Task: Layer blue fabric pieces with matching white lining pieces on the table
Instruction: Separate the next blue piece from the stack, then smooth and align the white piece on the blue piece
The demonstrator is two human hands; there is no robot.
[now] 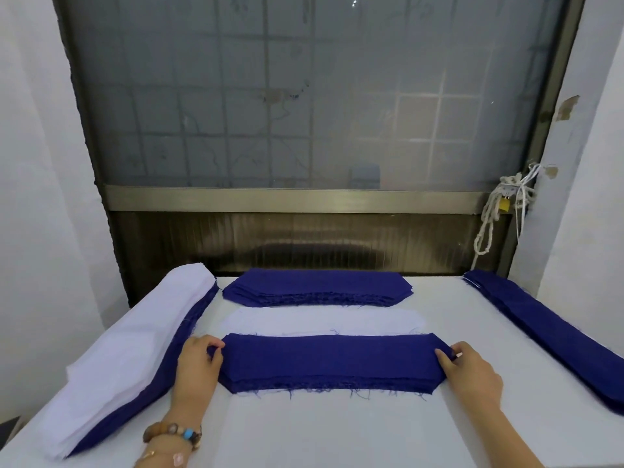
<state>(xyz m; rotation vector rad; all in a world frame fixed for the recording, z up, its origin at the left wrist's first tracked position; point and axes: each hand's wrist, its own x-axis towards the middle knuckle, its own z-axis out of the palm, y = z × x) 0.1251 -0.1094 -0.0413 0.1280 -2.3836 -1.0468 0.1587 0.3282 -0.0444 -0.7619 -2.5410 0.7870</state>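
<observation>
From the head view, I have both hands at the near middle of the table [337, 434], one at each end of a long blue piece [331, 361] that lies flat on top of a low pile with frayed edges. My left hand [199, 363] has its fingers curled round the left end, and my right hand [472, 373] pinches the tapered right end between thumb and forefinger. A white lining piece [324, 320] of the same shape lies just beyond it, touching or nearly touching its far edge. Farther back sits a far blue stack [317, 287], a white-topped pile [128, 346] runs along the left side, and a right blue stack [547, 332] lines the right edge. I judge I am squaring this blue piece on its pile, mid-task with plenty left in the stacks. Next I would need to match the white lining to it, end to end, corners aligned, keeping the cloth taut so it does not wrinkle.
</observation>
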